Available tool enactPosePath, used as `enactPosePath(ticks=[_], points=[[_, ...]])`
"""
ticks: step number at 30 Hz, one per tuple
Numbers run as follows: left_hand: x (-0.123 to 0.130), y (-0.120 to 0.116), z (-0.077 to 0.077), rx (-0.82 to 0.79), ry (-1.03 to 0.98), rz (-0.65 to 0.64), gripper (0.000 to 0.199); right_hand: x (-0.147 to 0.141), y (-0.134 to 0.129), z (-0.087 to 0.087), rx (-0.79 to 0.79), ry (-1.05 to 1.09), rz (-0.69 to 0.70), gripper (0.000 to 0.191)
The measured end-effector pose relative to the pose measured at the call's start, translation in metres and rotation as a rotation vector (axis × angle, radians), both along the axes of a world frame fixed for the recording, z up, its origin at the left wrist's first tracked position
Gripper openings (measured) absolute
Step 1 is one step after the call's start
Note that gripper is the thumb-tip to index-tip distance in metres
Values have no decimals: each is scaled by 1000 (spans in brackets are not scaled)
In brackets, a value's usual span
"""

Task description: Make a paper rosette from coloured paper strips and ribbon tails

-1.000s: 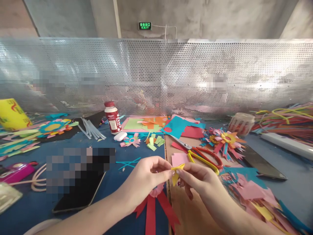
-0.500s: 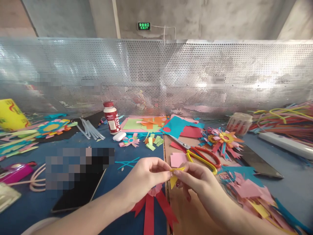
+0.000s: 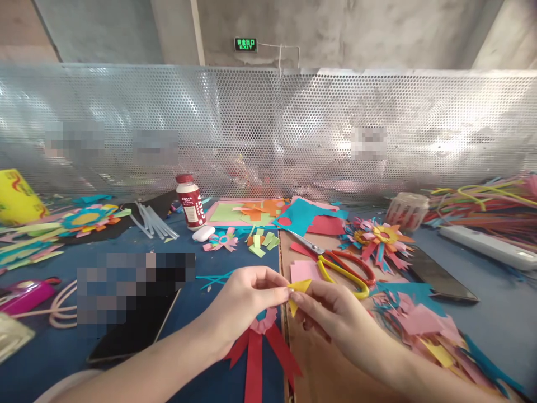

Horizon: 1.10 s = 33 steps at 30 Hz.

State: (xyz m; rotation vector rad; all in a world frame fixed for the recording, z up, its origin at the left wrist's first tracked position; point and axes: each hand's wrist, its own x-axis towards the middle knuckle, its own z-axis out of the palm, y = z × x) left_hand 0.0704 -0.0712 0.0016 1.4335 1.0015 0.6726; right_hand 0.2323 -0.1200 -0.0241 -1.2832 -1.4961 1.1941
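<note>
Between both hands is a small folded piece of yellow paper [image 3: 300, 289], pointed at its ends. My left hand [image 3: 247, 299] pinches its left side between thumb and fingers. My right hand [image 3: 335, 308] grips the right side, thumb in front and the other fingers curled behind. Just under the left hand lies a rosette [image 3: 265, 322] of pleated pink paper with red paper tails [image 3: 254, 364]. Past the right hand rest scissors [image 3: 344, 268] with one red and one yellow handle. A pink paper square [image 3: 306, 271] lies beside them.
At the back stand a Costa bottle [image 3: 191, 204] and a white case [image 3: 204, 234]. Coloured paper sheets [image 3: 310, 215], a paper flower [image 3: 384, 238] and scraps [image 3: 436, 336] spread over the right side. A tablet [image 3: 134, 324] lies left, a phone [image 3: 442, 274] right. Perforated metal screen [image 3: 251, 123] behind.
The yellow paper has been turned between my fingertips, so more of its flat face shows. Both hands stay close together, and the view has shifted slightly.
</note>
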Motion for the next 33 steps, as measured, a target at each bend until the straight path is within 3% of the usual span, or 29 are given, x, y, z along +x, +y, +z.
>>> enactPosePath(ticks=[13, 18, 23, 33], points=[[0, -3, -1, 4, -10, 12, 11, -2, -2, -2, -7, 27, 62, 26], [-1, 1, 0, 66, -15, -9, 15, 11, 3, 5, 55, -99, 95, 26], [-1, 1, 3, 75, 24, -107, 14, 23, 4, 13, 119, -231, 100, 25], [-2, -6, 2, 107, -17, -401, 17, 18, 1, 14, 82, -2, 74, 26]])
